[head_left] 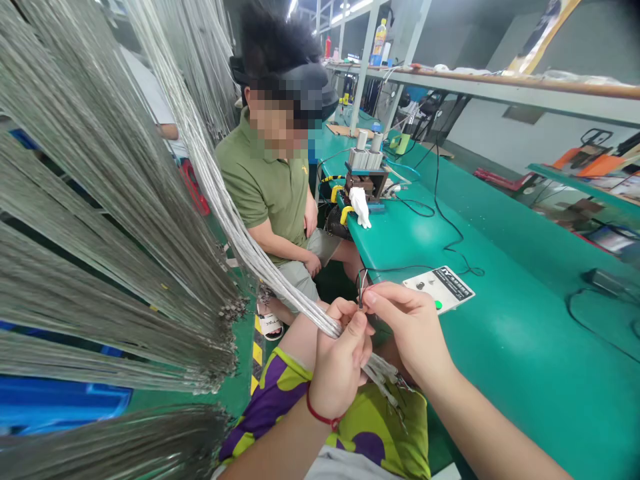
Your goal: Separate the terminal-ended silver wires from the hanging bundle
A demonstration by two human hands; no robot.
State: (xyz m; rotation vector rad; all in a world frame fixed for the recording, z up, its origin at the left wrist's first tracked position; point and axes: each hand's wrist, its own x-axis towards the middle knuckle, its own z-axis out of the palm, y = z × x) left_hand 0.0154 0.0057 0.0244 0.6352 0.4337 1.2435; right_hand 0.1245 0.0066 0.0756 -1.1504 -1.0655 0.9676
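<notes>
My left hand (337, 363) is closed around a thick bundle of silvery wires (235, 230) that hangs down from the upper left; the bundle's terminal ends (387, 383) stick out below the fist, over my lap. My right hand (413, 330) pinches the tip of a single thin wire (361, 288) just above the left hand's knuckles. Both hands sit close together at the near edge of the green workbench (500, 333). A red string circles my left wrist.
Dense curtains of hanging wire bundles (100, 233) fill the left side. A person in a green shirt (270, 187) sits ahead beside the bench. On the bench are a small machine (367, 177), a white glove (360, 207), a white control box (440, 288) and black cables.
</notes>
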